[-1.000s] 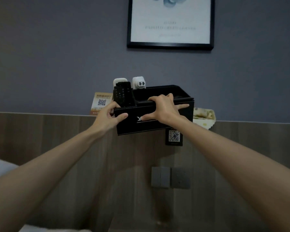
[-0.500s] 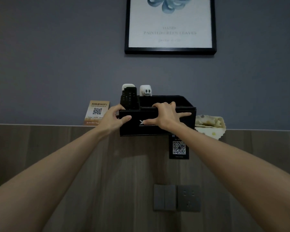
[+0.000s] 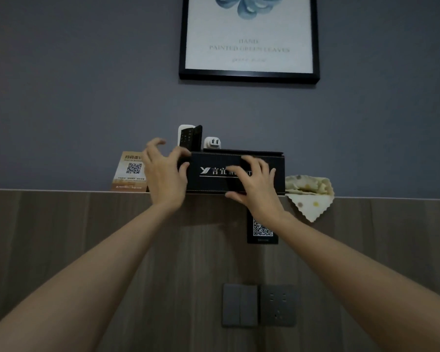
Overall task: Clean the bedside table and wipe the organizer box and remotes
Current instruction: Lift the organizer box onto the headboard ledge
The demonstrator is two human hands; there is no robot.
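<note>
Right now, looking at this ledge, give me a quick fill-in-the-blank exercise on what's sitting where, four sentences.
1. The spotted cloth lies to the ___ of the organizer box.
2. The remotes stand upright at the box's ___ end.
3. The card leaning against the wall beside the box shows a ___ code.
4. The framed picture hangs ___ the box.

Missing words: right; left; QR; above.
</note>
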